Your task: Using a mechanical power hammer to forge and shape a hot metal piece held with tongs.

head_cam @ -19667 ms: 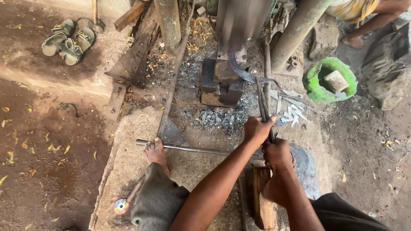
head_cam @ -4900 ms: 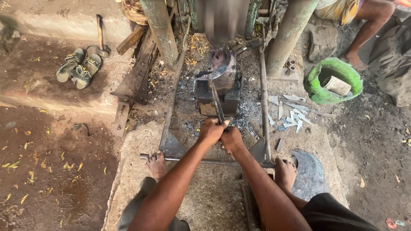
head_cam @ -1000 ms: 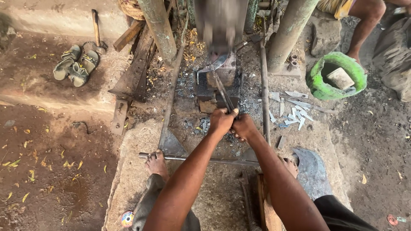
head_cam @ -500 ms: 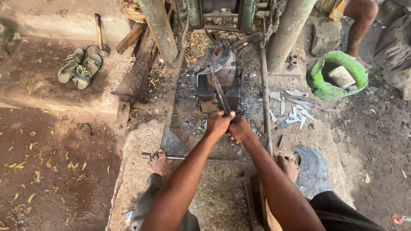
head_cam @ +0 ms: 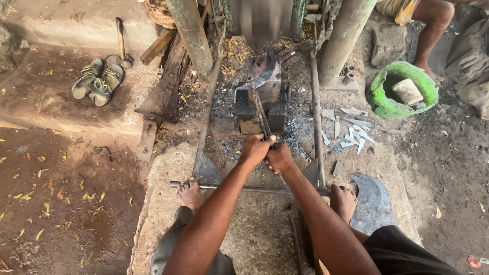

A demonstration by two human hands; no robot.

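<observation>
My left hand and my right hand are clenched side by side on the handles of long iron tongs. The tongs reach forward and hold a curved metal blade flat on a dark anvil block. Just above the blade, the grey hammer head of a power hammer is blurred. Both my bare feet rest on a horizontal steel bar near me.
A pair of sandals and a hammer lie at far left. Small cut blades are scattered right of the anvil, beside a green tub. Another person's leg is at top right. A flat blade blank lies by my right foot.
The blade has stayed on the anvil block with both hands on the tongs, shifting slightly. The hammer head, down on the blade a second ago, rose and is again blurred above it.
</observation>
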